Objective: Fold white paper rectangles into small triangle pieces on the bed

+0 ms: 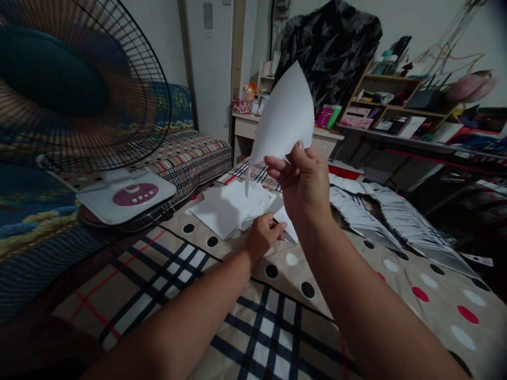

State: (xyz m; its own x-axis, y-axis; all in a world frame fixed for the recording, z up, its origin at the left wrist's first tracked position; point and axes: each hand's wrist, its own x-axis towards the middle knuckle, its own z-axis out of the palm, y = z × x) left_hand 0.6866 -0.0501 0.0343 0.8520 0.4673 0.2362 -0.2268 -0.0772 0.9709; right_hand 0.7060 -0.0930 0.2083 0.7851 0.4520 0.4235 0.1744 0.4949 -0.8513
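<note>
bedspread (pixel 293 327) takes up most of the space below us, beige with plaid stripes plus polka dots in black, white and red. big fan (pixel 55 74) hogs the left side, dark hub in a wire cage, white base with a pink button panel. at the back a black patterned shirt (pixel 328 53) hangs up, and right of it is a wooden shelf (pixel 384 105) crammed with small stuff. on the right of the bedspread lie long rows of white paper (pixel 420 224), all fanned out and overlapping. nearer the middle there's a loose pile of white sheets (pixel 224 208), kinda messy. one curved white sheet (pixel 285 113) is up in the air, low corner dangling over the pile. the right hand (pixel 303 177) has it near the bottom edge, thumb and fingers pinched on it. the left hand (pixel 264 232) is down low just beside the pile, fingers mostly curled in, thumb at a small white piece (pixel 288 224); honestly can't tell if that's gripped or just touched.
</note>
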